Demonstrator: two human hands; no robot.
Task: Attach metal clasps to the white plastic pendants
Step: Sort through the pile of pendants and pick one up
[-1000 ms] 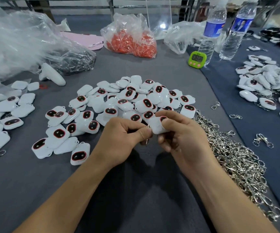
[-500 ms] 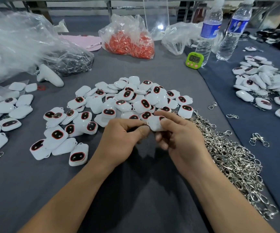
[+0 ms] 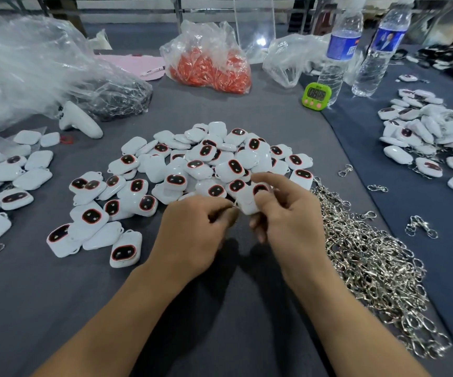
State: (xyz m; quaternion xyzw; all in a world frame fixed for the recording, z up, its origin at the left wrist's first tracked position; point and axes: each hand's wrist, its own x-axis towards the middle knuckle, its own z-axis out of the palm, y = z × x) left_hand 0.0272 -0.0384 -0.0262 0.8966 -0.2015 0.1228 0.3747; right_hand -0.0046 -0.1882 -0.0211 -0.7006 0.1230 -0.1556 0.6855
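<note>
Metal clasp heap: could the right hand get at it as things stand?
Probably yes: the clasp heap lies uncovered just beside the right hand, nothing between them, though that hand now pinches a white pendant.

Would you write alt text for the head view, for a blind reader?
Two bare hands work above a grey table: the right hand holds a white pendant, the left hand pinches its edge. A pile of pendants lies beyond them, a heap of metal clasps to their right.
</note>
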